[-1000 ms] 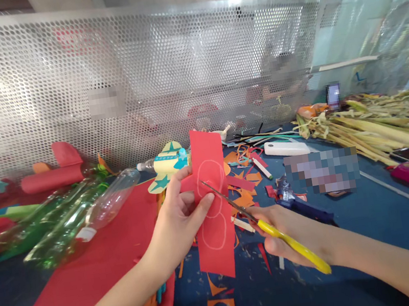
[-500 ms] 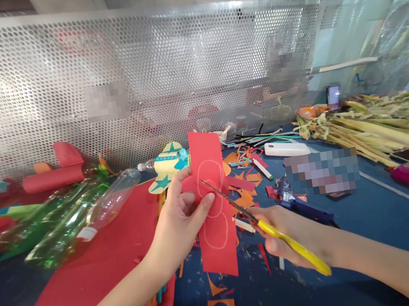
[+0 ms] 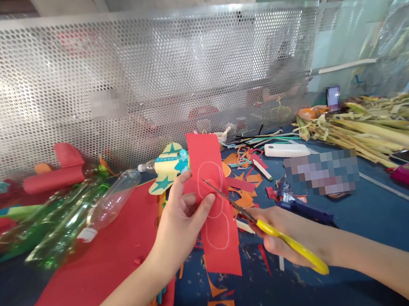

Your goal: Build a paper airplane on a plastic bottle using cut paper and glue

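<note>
One red paper strip (image 3: pixel 218 228) stands upright above the table (image 3: pixel 377 213), pinched by the thumb and fingers of the left hand (image 3: pixel 180 221). Right of the strip, the right hand (image 3: pixel 289 225) curls its fingers around yellow-handled scissors (image 3: pixel 271 230), blades crossing before it.

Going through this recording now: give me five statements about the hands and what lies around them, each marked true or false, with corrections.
1. The left hand holds a red paper strip. True.
2. The right hand grips a paintbrush. False: the right hand grips yellow-handled scissors.
3. Pale rounded outlines are drawn on the red paper strip. True.
4. The green bottles stand upright. False: the green bottles lie on their sides.
5. A pile of dried stalks lies toward the right of the view. True.
</note>
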`<state>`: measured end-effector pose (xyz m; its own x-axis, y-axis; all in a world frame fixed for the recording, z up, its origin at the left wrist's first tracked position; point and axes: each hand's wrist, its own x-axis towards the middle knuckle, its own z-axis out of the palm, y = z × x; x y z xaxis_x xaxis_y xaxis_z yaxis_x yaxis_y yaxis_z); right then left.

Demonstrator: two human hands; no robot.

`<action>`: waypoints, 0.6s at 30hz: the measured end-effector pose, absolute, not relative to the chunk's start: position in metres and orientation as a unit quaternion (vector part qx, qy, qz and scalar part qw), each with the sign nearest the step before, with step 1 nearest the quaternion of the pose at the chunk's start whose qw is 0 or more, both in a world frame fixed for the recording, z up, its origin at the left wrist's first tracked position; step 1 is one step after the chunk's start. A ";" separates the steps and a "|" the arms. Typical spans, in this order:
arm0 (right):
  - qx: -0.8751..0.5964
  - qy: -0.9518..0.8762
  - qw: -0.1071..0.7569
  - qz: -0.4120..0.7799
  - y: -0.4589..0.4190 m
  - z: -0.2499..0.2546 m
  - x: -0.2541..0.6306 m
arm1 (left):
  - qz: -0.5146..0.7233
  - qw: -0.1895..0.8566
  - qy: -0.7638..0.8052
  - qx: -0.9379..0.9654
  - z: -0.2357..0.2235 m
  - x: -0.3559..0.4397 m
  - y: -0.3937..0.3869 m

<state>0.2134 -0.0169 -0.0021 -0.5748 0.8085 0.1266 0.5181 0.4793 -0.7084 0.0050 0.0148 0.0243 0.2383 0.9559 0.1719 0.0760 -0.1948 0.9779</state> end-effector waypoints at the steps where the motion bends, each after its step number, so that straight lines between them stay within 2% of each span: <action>1: -0.397 -0.830 0.227 0.318 -0.017 -0.002 0.213 | 0.455 0.487 0.413 0.621 0.024 0.005 0.015; 7: -0.378 -0.836 0.222 0.330 -0.019 0.003 0.212 | 0.447 0.501 0.395 0.628 0.019 0.007 0.016; 13: -0.362 -0.837 0.229 0.340 -0.018 0.008 0.211 | 0.522 0.458 0.409 0.592 0.017 0.013 0.010; 18: -0.358 -0.828 0.233 0.363 -0.017 0.005 0.211 | 0.476 0.493 0.396 0.611 0.017 0.011 0.014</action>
<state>0.2109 -0.0167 0.0049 -0.6344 0.7626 0.1267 0.4238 0.4802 -0.7680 0.0114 0.0139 0.0173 0.2335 0.9535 0.1904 0.0154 -0.1995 0.9798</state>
